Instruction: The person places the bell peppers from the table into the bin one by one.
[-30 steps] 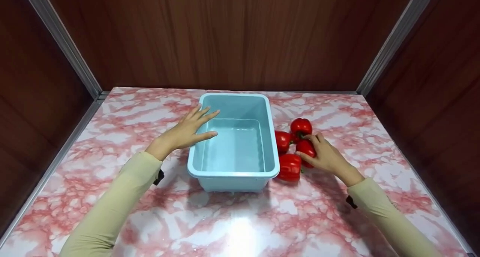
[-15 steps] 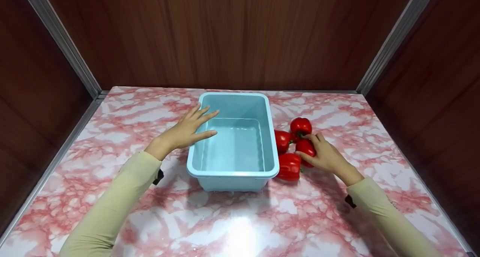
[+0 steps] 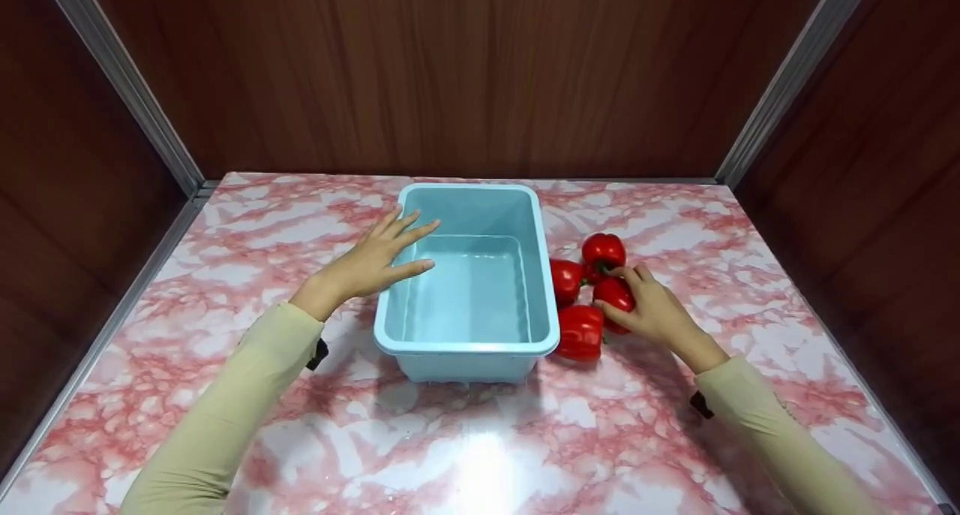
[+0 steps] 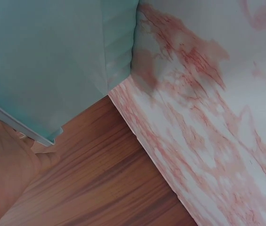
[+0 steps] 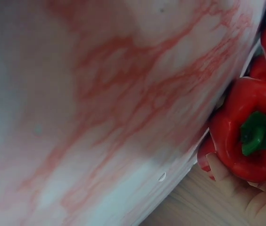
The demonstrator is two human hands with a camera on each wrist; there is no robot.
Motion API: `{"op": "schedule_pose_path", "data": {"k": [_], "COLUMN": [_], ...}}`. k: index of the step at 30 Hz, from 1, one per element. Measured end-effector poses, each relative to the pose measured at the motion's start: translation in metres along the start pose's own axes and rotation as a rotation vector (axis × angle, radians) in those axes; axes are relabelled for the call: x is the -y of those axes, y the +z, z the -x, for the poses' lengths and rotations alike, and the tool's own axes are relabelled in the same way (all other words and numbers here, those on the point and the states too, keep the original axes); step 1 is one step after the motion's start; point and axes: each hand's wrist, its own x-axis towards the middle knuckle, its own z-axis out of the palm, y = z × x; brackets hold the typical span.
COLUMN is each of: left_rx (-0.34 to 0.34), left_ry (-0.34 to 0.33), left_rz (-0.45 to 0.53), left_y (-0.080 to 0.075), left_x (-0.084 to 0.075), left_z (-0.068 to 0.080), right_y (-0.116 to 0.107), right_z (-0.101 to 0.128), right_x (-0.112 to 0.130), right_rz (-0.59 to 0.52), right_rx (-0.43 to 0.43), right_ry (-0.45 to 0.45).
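A light blue plastic tub (image 3: 466, 200) stands on the pink marbled table (image 3: 480, 440). My left hand (image 3: 375, 260) lies with straight fingers on the tub's left rim; the tub's wall (image 4: 53, 61) fills the left wrist view. Several red bell peppers lie just right of the tub. My right hand (image 3: 645, 308) curls around one red pepper (image 3: 613, 293), which shows close up with its green stem (image 5: 248, 136) in the right wrist view. The other peppers (image 3: 601, 251) (image 3: 565, 280) (image 3: 579, 332) sit beside it, touching each other.
Dark wood panels (image 3: 465, 72) close the back and both sides, with metal strips (image 3: 124, 79) at the corners. The table's marbled top reaches toward me in front of the tub.
The right hand has tightened slightly on its pepper and shifted a little away from me. The left hand and the tub stay where they were.
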Motion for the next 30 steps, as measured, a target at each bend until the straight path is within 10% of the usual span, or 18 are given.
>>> {"op": "schedule_pose_path", "data": {"k": [30], "left_rx": [-0.002], "left_ry": [0.005], "left_rz": [0.008], "left_y": [0.0011], "left_x": [0.001], "left_z": [0.001], "right_y": [-0.0072], "right_z": [-0.0041], "right_x": [0.0045], "right_rz": [0.014], "right_rx": [-0.038], "right_ry": [0.009]}}
